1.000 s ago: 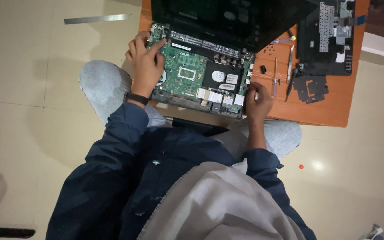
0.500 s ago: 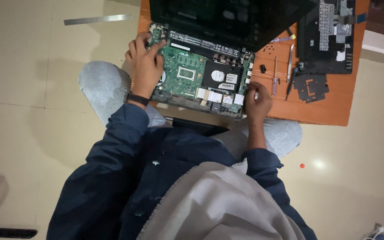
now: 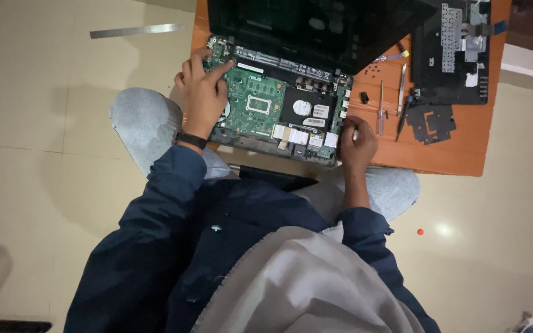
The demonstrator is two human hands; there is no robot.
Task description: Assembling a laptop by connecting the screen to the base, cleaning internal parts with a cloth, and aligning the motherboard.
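Head view: both hands grip opened laptop (image 3: 279, 105) edges.

Dark navy jacket with long sleeves and small buttons, light grey jeans, grey cloth draped at chest, black wristband (image 3: 191, 140) on left hand (image 3: 203, 92).

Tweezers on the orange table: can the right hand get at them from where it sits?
Probably yes. The right hand grips the laptop's near corner, and the tweezers lie just beyond on the bare table, nothing between.
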